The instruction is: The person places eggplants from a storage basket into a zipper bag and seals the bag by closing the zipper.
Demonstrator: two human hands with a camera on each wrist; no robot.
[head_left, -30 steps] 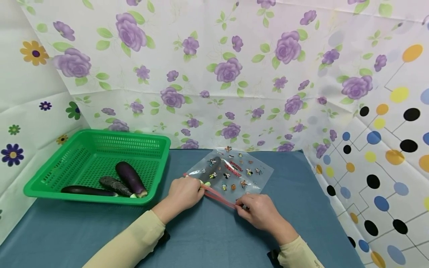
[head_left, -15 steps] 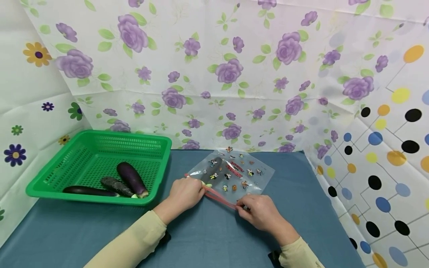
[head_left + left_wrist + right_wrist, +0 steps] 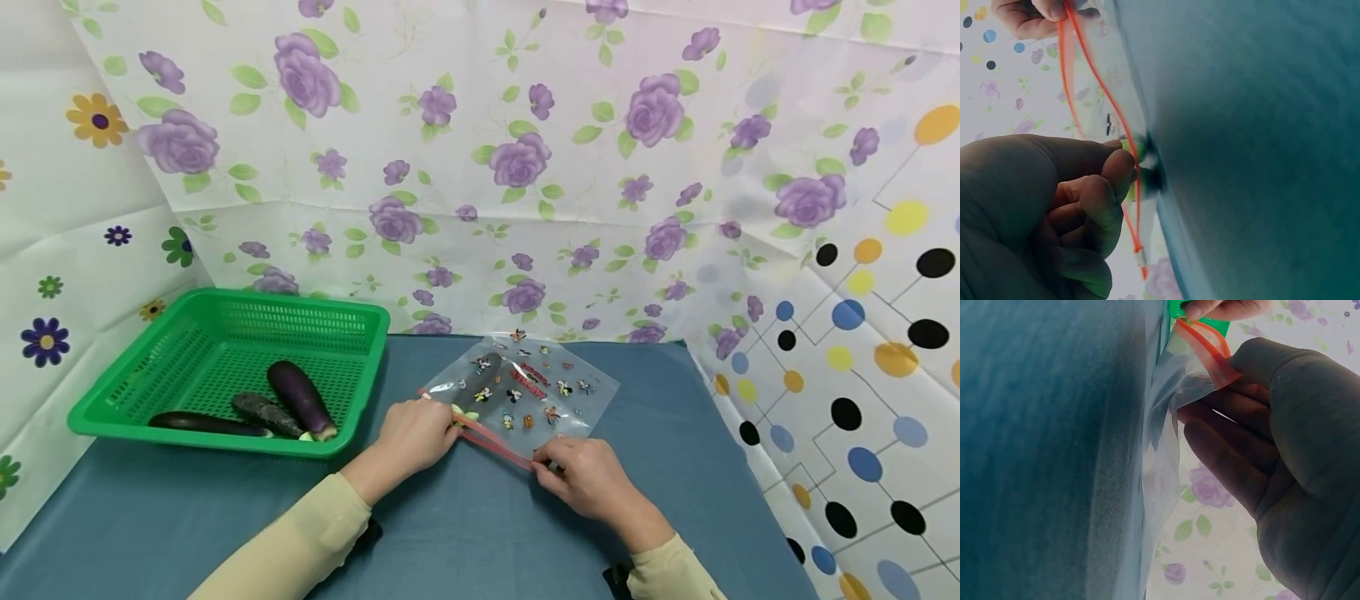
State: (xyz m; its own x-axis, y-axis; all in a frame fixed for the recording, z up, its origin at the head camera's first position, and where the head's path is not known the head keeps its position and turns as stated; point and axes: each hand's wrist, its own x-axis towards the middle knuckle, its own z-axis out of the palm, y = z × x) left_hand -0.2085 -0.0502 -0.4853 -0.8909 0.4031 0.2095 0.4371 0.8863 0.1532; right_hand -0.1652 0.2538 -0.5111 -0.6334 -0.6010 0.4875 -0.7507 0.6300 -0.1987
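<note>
A clear zip bag printed with cartoon figures lies on the table, its red-orange zip edge towards me. Inside is a dark eggplant, its green stem end at the bag's mouth. My left hand pinches the zip edge beside that stem end; a pale slider sits near the strip's end. With thumb and fingers my right hand pinches the other end of the edge. Between the hands the two strips stand a little apart. In the right wrist view, the bag hangs from the right fingertips.
A green plastic basket stands at the left, holding a plump purple eggplant, a thin dark eggplant and a dark, rough-looking vegetable. Blue cloth covers the table. Flowered sheets rise behind it.
The head view has turned slightly left, shifting everything a little right. Both hands keep their hold on the bag's edge, with hardly any movement.
</note>
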